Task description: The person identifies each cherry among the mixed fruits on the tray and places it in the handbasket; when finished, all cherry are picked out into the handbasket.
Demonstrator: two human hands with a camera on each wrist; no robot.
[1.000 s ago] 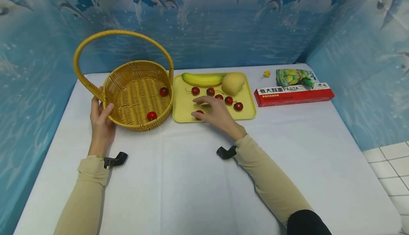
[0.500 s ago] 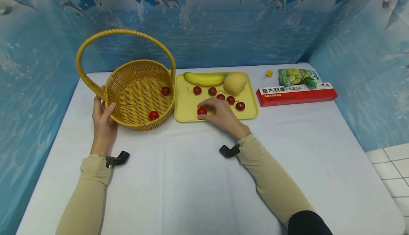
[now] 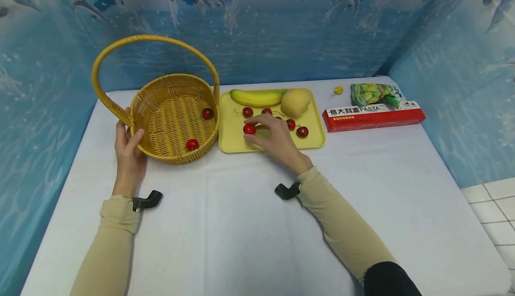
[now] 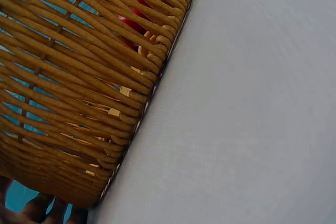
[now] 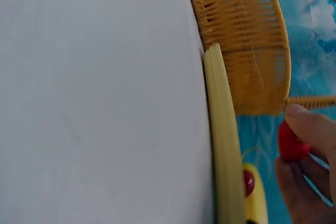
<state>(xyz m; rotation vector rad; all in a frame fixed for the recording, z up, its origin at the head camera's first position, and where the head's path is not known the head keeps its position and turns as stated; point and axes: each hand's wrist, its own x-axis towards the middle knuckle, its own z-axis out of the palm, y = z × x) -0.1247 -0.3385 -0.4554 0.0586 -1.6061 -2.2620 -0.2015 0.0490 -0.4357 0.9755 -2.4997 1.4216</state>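
My right hand (image 3: 275,140) pinches a bright red cherry (image 3: 249,128) between thumb and fingers above the left part of a yellow tray (image 3: 231,141). In the right wrist view the same cherry (image 5: 293,141) shows raised past the tray's edge. With my left hand (image 3: 129,155) I grip the left side of a woven basket (image 3: 173,126), thumb over its rim. Inside lie two cherries, one at the right wall (image 3: 207,113) and one near the front (image 3: 192,144). The left wrist view shows mostly the basket's weave (image 4: 73,77), with fingertips at the bottom left corner.
On the tray are a banana (image 3: 257,99), a yellow rounded fruit (image 3: 295,103) and several dark cherries, some partly behind my right hand. Farther right lie a red pasta box (image 3: 374,118), a green packet (image 3: 374,95) and a small yellow piece (image 3: 338,90). The basket's tall handle (image 3: 154,39) arches up.
My right hand has closed its fingers on the red cherry and lifted it slightly off the tray. The left hand and the basket have stayed in place.
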